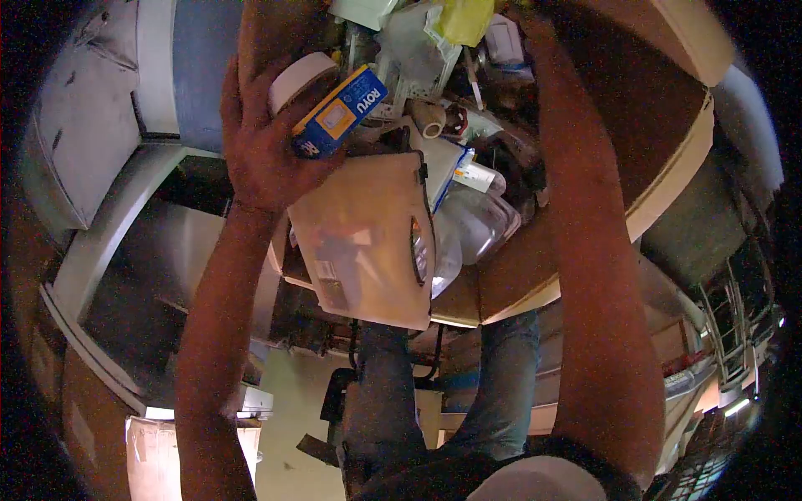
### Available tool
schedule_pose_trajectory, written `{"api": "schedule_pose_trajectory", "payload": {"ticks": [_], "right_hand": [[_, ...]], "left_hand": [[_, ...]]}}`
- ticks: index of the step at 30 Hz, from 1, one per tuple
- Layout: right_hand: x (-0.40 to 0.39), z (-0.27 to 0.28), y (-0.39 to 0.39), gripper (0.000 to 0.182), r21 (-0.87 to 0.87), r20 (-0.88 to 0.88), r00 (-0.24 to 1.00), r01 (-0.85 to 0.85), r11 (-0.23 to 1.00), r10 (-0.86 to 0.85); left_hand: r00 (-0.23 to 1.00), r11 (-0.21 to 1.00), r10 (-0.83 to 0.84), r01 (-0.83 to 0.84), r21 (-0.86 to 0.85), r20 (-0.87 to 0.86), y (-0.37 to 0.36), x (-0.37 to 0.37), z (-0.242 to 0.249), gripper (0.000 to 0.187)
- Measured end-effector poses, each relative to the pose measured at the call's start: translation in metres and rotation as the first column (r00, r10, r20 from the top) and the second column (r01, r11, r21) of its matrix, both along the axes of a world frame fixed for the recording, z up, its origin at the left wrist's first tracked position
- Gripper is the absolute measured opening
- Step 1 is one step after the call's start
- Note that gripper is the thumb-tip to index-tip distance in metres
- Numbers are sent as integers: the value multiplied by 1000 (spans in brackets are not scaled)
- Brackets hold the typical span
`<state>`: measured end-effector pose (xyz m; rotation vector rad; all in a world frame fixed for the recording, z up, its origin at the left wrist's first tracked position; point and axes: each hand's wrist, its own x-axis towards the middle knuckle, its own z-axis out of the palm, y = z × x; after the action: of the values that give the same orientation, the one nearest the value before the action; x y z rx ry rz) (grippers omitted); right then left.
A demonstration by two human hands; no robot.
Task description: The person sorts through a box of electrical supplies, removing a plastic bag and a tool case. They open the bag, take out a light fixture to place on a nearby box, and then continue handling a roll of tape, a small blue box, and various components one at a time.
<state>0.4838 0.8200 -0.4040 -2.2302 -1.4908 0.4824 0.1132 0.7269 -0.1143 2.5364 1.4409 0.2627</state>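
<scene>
My left hand [263, 159] is closed around a small blue-and-yellow box marked ROYU [341, 113]. A roll of white tape [302, 82] is in the same grasp, between the fingers and the box. Below that hand, a translucent plastic case [368, 242] with a dark edge leans over the near rim of a large cardboard box [668, 175]. My right hand [528, 15] reaches into the far side of the cardboard box, close to a yellow plastic bag [464, 18]; its fingers are dark and mostly hidden.
Inside the cardboard box lie clear plastic containers [480, 225], a beige cylindrical piece [428, 119] and mixed loose items. A grey-framed cabinet [109, 250] stands at left. Metal racks [735, 326] are at right, and my legs [501, 367] are below the box.
</scene>
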Motion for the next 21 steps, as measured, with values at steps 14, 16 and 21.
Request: {"api": "schedule_pose_trajectory", "payload": {"ticks": [14, 16, 21], "right_hand": [[38, 24, -154, 42, 217, -462, 852, 380, 899, -248], [32, 26, -182, 38, -7, -453, 829, 363, 932, -327], [-38, 158, -194, 35, -412, -844, 108, 496, 764, -525]], "left_hand": [[998, 1000, 7, -8, -14, -64, 4, 10, 10, 58], [999, 1000, 8, -7, 7, -42, 2, 7, 6, 58], [1000, 1000, -16, 17, 25, -21, 1, 6, 6, 56]]}}
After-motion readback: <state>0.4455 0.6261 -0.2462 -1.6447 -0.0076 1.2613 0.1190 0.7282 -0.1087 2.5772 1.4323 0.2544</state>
